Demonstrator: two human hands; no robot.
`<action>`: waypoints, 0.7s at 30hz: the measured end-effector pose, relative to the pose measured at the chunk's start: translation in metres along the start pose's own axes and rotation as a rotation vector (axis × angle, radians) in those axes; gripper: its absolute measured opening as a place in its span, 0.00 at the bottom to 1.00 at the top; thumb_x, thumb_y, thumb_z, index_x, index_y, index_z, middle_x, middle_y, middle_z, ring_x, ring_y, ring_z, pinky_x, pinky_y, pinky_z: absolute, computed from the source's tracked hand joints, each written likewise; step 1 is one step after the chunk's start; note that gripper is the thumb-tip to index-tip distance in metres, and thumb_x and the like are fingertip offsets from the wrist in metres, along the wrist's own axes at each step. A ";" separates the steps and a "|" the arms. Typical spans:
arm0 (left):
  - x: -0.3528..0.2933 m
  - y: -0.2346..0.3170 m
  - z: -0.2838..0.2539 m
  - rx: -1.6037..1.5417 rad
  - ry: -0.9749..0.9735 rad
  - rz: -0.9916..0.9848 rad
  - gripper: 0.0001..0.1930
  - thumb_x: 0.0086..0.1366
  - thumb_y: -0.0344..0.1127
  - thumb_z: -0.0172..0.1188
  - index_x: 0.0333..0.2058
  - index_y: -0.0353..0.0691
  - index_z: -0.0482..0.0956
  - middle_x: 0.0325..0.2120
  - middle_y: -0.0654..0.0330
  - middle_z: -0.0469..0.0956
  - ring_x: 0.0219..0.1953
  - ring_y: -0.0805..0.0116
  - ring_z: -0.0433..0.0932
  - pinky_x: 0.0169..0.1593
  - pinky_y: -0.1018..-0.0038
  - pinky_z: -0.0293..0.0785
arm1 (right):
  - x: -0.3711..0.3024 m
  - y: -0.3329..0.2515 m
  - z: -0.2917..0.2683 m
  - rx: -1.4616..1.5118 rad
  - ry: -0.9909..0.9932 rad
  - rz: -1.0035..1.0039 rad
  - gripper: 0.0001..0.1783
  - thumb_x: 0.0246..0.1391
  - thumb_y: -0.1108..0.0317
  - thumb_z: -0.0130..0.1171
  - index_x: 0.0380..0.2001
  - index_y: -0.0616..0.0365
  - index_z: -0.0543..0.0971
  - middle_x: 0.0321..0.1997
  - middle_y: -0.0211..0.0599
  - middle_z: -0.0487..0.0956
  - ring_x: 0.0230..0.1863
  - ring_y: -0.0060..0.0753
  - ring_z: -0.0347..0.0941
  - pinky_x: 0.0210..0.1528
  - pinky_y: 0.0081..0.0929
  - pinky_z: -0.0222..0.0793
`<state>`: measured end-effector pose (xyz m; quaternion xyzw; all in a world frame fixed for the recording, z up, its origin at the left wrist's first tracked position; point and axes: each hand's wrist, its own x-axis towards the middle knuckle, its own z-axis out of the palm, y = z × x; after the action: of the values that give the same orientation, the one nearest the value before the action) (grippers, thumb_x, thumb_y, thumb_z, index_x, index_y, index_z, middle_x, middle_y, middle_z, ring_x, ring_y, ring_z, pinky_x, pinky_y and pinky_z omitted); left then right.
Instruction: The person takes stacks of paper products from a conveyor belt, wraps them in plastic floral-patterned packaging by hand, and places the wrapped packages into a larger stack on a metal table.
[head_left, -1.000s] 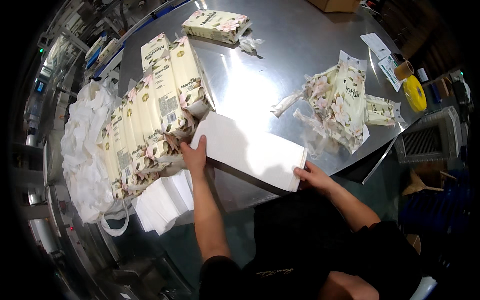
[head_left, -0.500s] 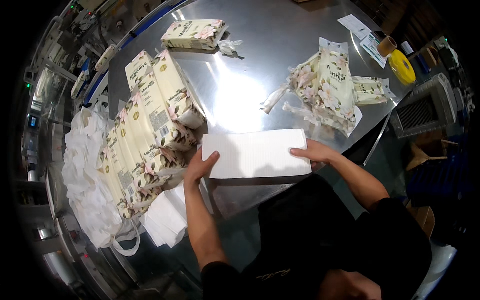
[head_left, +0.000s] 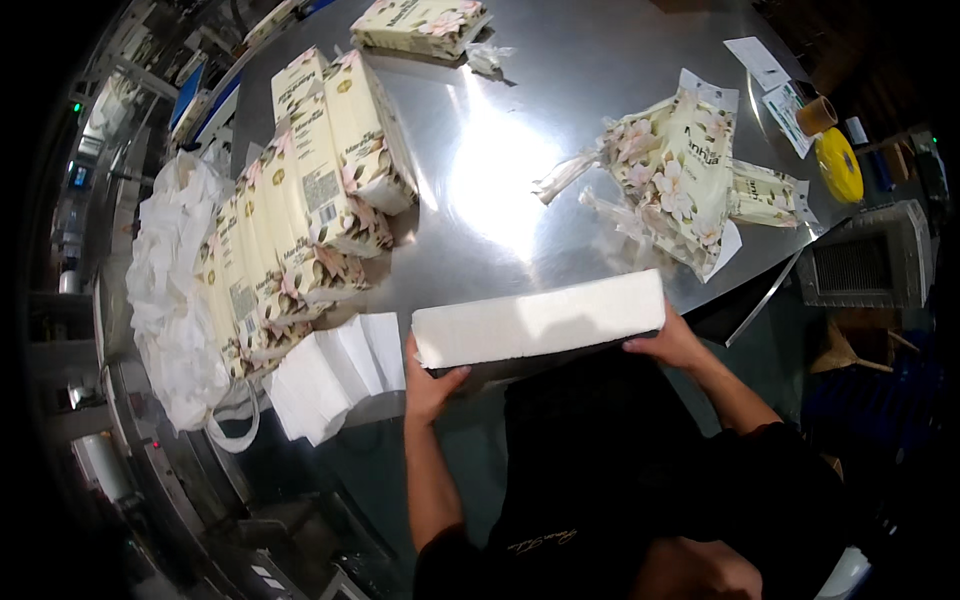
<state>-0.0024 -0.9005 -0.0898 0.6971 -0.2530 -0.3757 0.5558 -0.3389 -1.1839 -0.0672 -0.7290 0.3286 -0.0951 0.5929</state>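
Observation:
A long white block of folded tissues (head_left: 540, 318) is held level at the near edge of the metal table, a narrow face turned up. My left hand (head_left: 430, 388) grips its left end, thumb along the lower edge. At the other end my right hand (head_left: 672, 342) is closed round the lower corner. The fingers beneath the block are partly hidden. Left of my left hand lies a fanned pile of loose white tissues (head_left: 335, 372). Beyond it, cream tissue packs with flower prints (head_left: 300, 200) stand in a stacked row.
Crumpled flower-print wrappers (head_left: 670, 180) lie on the right of the table (head_left: 470, 245). One tissue pack (head_left: 420, 28) sits at the back. White plastic bags (head_left: 175, 300) heap at the left. Yellow tape (head_left: 838, 165) and a cardboard core (head_left: 817, 115) are at the far right; a grey crate (head_left: 865, 255) stands beyond the edge.
The tissue block has been tilted, so a narrower face shows where the broad face was. My thumbs have shifted from that face to the lower edge. The whole view has moved slightly.

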 end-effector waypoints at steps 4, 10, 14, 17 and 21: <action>0.004 0.019 -0.015 -0.118 -0.039 -0.112 0.38 0.62 0.37 0.69 0.67 0.34 0.61 0.58 0.55 0.73 0.60 0.64 0.70 0.65 0.67 0.65 | 0.002 -0.028 -0.042 0.334 -0.216 0.183 0.57 0.53 0.55 0.74 0.76 0.60 0.51 0.71 0.39 0.67 0.70 0.33 0.63 0.72 0.30 0.57; 0.015 0.047 0.017 -0.125 0.011 -0.178 0.37 0.64 0.42 0.69 0.65 0.33 0.63 0.57 0.54 0.74 0.59 0.63 0.71 0.63 0.66 0.67 | 0.031 -0.037 -0.017 0.319 -0.092 0.317 0.62 0.52 0.49 0.75 0.77 0.62 0.48 0.71 0.45 0.65 0.70 0.35 0.63 0.72 0.31 0.57; 0.000 0.034 0.023 -0.193 0.018 0.010 0.48 0.58 0.46 0.74 0.70 0.34 0.55 0.61 0.51 0.69 0.62 0.61 0.69 0.65 0.64 0.66 | 0.013 -0.032 -0.008 0.334 0.010 0.120 0.67 0.45 0.56 0.81 0.77 0.64 0.45 0.74 0.48 0.61 0.74 0.39 0.57 0.74 0.36 0.53; -0.002 0.021 0.017 -0.131 -0.021 0.072 0.54 0.55 0.34 0.75 0.73 0.35 0.47 0.65 0.50 0.64 0.65 0.58 0.66 0.67 0.63 0.65 | 0.004 -0.029 -0.003 0.161 0.018 0.038 0.73 0.41 0.61 0.83 0.78 0.61 0.39 0.78 0.50 0.54 0.78 0.44 0.50 0.77 0.38 0.47; 0.014 -0.030 -0.012 0.267 -0.037 0.036 0.53 0.52 0.20 0.70 0.73 0.35 0.49 0.67 0.48 0.64 0.68 0.55 0.65 0.68 0.64 0.64 | -0.004 -0.005 0.007 -0.149 -0.106 0.116 0.77 0.40 0.66 0.82 0.78 0.57 0.32 0.82 0.52 0.44 0.82 0.44 0.40 0.79 0.38 0.40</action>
<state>0.0136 -0.8967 -0.1209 0.7531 -0.3234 -0.3414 0.4601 -0.3365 -1.1753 -0.0639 -0.7550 0.3446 0.0027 0.5579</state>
